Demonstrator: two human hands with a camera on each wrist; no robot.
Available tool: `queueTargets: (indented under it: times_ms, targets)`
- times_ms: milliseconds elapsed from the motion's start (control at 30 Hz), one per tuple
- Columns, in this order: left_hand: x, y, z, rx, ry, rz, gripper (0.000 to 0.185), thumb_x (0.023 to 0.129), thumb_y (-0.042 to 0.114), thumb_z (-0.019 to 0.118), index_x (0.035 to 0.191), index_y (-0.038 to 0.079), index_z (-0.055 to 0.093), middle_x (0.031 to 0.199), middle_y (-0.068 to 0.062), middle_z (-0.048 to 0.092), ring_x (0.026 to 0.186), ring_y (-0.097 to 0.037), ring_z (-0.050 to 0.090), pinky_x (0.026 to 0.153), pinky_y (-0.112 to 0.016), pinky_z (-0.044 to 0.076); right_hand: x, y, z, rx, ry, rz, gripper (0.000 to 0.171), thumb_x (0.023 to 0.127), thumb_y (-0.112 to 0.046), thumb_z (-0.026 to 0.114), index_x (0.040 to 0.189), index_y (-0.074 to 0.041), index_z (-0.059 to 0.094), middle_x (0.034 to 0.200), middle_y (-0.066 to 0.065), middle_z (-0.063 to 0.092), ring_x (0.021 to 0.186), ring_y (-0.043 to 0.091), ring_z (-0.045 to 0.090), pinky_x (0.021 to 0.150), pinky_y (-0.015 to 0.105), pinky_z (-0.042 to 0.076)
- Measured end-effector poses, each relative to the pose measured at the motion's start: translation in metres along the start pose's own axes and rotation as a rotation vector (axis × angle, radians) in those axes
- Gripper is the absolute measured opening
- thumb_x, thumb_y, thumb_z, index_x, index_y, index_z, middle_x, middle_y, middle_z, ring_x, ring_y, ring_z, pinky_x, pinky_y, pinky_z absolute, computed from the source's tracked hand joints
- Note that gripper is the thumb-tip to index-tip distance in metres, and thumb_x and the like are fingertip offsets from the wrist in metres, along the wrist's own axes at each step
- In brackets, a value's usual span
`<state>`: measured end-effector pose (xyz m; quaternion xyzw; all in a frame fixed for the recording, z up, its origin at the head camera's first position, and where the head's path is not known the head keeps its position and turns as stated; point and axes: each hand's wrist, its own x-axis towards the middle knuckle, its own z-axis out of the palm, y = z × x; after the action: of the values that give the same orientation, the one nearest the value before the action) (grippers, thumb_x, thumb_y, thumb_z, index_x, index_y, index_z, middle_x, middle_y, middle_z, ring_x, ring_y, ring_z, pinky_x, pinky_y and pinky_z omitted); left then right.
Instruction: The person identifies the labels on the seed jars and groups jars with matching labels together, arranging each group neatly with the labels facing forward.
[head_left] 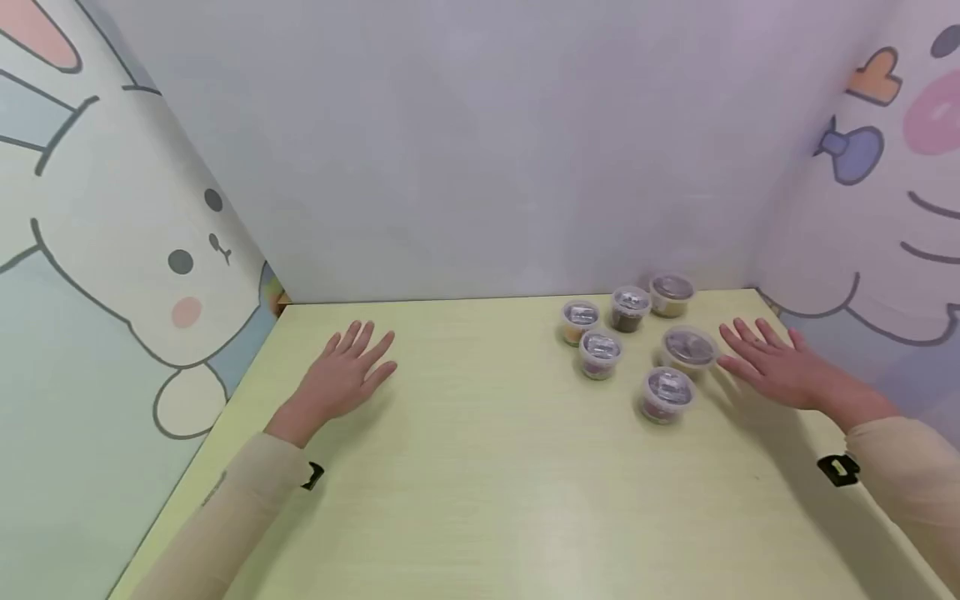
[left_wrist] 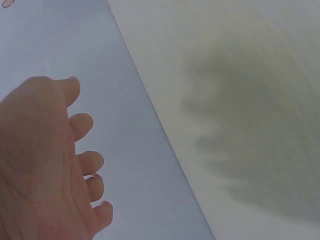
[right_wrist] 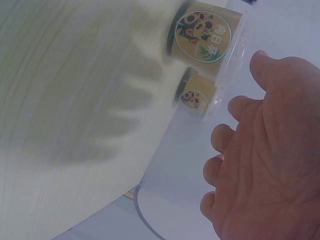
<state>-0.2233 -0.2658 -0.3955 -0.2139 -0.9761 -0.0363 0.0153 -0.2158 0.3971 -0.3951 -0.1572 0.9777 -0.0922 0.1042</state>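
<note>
Pale yellow-green table (head_left: 480, 467) in a booth of pale walls (head_left: 487, 150), with a cartoon rabbit (head_left: 150, 275) drawn on the left panel. Six small lidded tubs grouped at the far right of the table. Left hand (head_left: 341, 379) out over the table's left side, palm down, fingers straight and spread, holding nothing, well apart from the tubs; palm and loosely bent fingertips (left_wrist: 92, 162) close up in the left wrist view, with its shadow on the table. Right hand (head_left: 776, 367) palm down, fingers straight and spread, tips just beside the nearest tub (head_left: 689, 347), touching or not unclear. Front tub (head_left: 665, 393) a little nearer the body. Two labelled tubs, upper (right_wrist: 207, 37) and lower (right_wrist: 197, 97), near the fingers in the right wrist view. Cream sleeves (head_left: 247, 508) on both arms.
</note>
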Motion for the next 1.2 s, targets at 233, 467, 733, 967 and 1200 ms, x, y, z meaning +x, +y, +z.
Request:
queueTargets:
  times_ms: [233, 467, 733, 967, 1200]
  targets:
    - [0.041, 0.031, -0.015, 0.037, -0.006, 0.074, 0.065, 0.108, 0.05, 0.038, 0.161, 0.013, 0.027, 0.165, -0.022, 0.016, 0.153, -0.04, 0.008, 0.122, -0.059, 0.01, 0.005, -0.001, -0.007, 0.016, -0.004, -0.004, 0.074, 0.11, -0.049, 0.033, 0.163, -0.008, 0.003, 0.163, 0.032, 0.004, 0.147, 0.055, -0.006, 0.11, 0.073, -0.013]
    - [0.087, 0.089, -0.03, 0.055, -0.026, 0.209, 0.062, 0.109, 0.047, 0.041, 0.159, 0.013, 0.034, 0.163, -0.022, 0.025, 0.152, -0.04, 0.016, 0.121, -0.056, 0.017, 0.009, -0.007, -0.017, 0.099, 0.013, -0.002, 0.075, 0.11, -0.047, 0.036, 0.162, -0.001, 0.007, 0.161, 0.036, 0.005, 0.145, 0.058, -0.006, 0.109, 0.076, -0.004]
    - [0.148, 0.169, -0.04, -0.027, -0.123, 0.366, 0.045, 0.105, 0.037, 0.055, 0.142, 0.011, 0.059, 0.141, -0.007, 0.059, 0.129, -0.025, 0.055, 0.106, -0.041, 0.046, 0.015, -0.012, -0.028, 0.11, 0.0, -0.023, 0.077, 0.108, -0.042, 0.048, 0.156, 0.011, 0.018, 0.154, 0.043, 0.019, 0.137, 0.065, 0.021, 0.106, 0.076, 0.021]
    - [0.189, 0.236, -0.034, -0.318, -0.195, 0.439, 0.045, 0.105, 0.031, 0.056, 0.142, 0.005, 0.055, 0.132, -0.009, 0.065, 0.119, -0.018, 0.061, 0.099, -0.029, 0.048, 0.023, -0.009, -0.036, 0.531, -0.139, 0.081, 0.073, 0.112, -0.036, 0.037, 0.153, 0.017, 0.009, 0.152, 0.045, 0.02, 0.133, 0.061, 0.035, 0.099, 0.059, 0.048]
    - [0.216, 0.3, -0.02, -0.501, -0.274, 0.284, 0.042, 0.107, 0.035, 0.051, 0.135, 0.005, 0.058, 0.112, -0.004, 0.068, 0.09, -0.011, 0.064, 0.085, -0.021, 0.049, 0.02, 0.0, -0.027, 0.891, -0.208, 0.188, 0.076, 0.111, -0.038, 0.042, 0.157, 0.011, 0.006, 0.158, 0.04, 0.01, 0.132, 0.049, 0.048, 0.097, 0.047, 0.053]
